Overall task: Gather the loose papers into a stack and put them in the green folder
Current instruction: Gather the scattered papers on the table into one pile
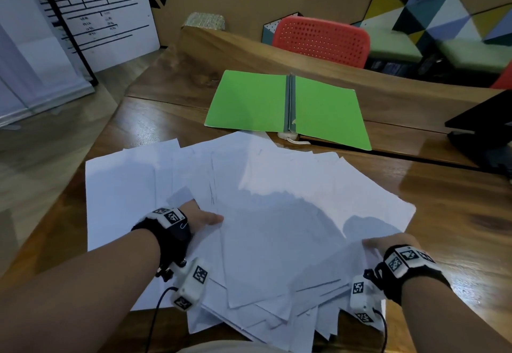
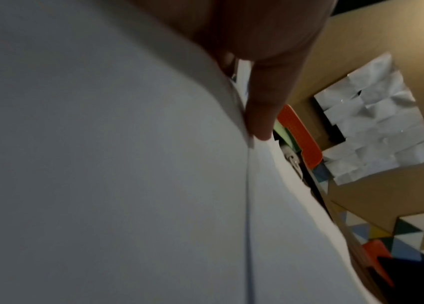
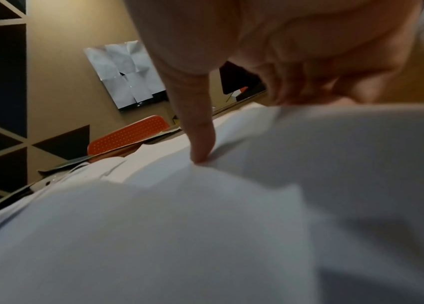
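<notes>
Several loose white papers (image 1: 277, 200) lie fanned and overlapping on the wooden table (image 1: 448, 214). Beyond them the green folder (image 1: 249, 100) lies open and flat. My left hand (image 1: 205, 218) grips the left side of the pile, thumb (image 2: 260, 115) on top of the papers (image 2: 127, 164) and fingers tucked under the sheets. My right hand (image 1: 388, 243) grips the right side, thumb (image 3: 201, 148) pressing down on the papers (image 3: 205, 226) and fingers curled under their edge. The fingers of both hands are mostly hidden by paper.
A black laptop (image 1: 484, 131) sits at the table's right edge. A white cable plug (image 1: 289, 137) lies at the folder's near edge. A red chair (image 1: 321, 39) stands behind the table and a whiteboard (image 1: 97, 6) at the far left.
</notes>
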`<move>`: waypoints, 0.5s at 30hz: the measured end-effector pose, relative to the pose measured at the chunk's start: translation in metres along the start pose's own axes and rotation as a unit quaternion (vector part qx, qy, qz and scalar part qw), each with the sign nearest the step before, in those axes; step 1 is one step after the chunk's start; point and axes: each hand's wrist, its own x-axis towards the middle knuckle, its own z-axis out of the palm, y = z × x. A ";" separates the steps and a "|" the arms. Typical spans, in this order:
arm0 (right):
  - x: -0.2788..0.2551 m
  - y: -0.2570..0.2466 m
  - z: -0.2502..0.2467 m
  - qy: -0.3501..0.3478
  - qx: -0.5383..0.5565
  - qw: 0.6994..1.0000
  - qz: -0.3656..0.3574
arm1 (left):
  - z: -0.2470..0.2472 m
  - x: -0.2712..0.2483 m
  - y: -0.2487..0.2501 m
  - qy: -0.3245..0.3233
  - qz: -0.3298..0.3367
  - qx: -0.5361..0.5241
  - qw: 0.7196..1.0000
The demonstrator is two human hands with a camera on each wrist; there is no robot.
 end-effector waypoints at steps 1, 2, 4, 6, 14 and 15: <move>0.000 0.001 -0.001 -0.006 0.014 1.000 -0.012 | 0.003 -0.001 0.000 -0.005 -0.002 0.029 1.000; 0.000 0.001 0.000 -0.008 0.035 0.999 -0.018 | 0.007 -0.003 0.001 -0.001 0.004 0.060 0.998; -0.002 0.005 -0.001 -0.007 0.072 0.997 -0.025 | 0.012 -0.004 0.002 0.024 0.021 0.085 0.996; -0.003 0.006 -0.001 0.020 0.093 0.994 -0.046 | 0.014 -0.006 0.003 0.028 0.049 0.082 0.995; -0.025 -0.003 -0.058 0.231 0.148 0.939 -0.209 | 0.019 -0.010 0.006 0.047 0.051 0.044 0.997; -0.030 -0.006 -0.070 0.258 0.170 0.922 -0.234 | 0.019 -0.009 0.005 0.043 0.052 0.041 0.997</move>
